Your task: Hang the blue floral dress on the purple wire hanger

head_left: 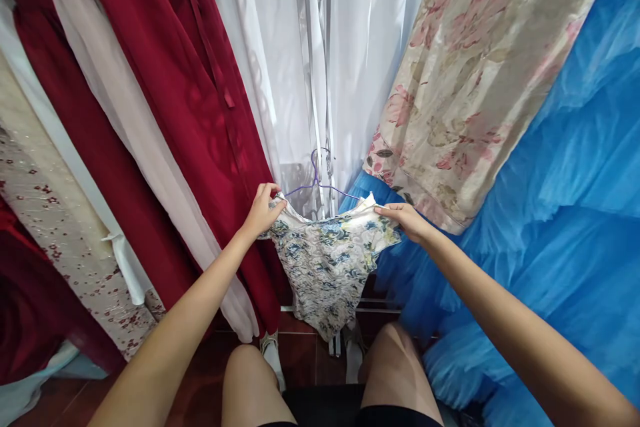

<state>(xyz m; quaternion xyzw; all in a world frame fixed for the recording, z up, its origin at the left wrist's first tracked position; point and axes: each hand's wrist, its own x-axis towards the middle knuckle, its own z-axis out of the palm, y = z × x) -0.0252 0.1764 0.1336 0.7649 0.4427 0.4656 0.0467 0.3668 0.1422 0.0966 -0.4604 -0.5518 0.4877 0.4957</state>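
White cloth top (327, 267) with a blue and yellow floral print is up in front of the body, above the floor, roughly mid-view, neckline up and hem narrowing downward. Purple wire hanger (316, 180) at its neck: arms slope out to both shoulders, hook points up. Can't tell if the hook touches anything behind it.

Left hand (265, 209) is pinched on the top's left shoulder, by the hanger's end. Right hand (407, 220) is pinched on the other shoulder, thumb and fingers closed on the edge. Hands well apart, the neckline spanning between them.

Behind the hanger: white fabric (367, 60) hanging in long folds. To its left, a dark red dress (165, 73), then a pale pink cloth (113, 90) running down beside it. Far left, a beige cloth (75, 280) with small red flowers.

Right side: a beige floral skirt (465, 80) with pink blooms, and ruffled blue tulle (565, 247) below and beyond it.

Bottom: bare knees (253, 380) either side of the hem, light shoes (273, 357), reddish-brown tile floor (303, 350).
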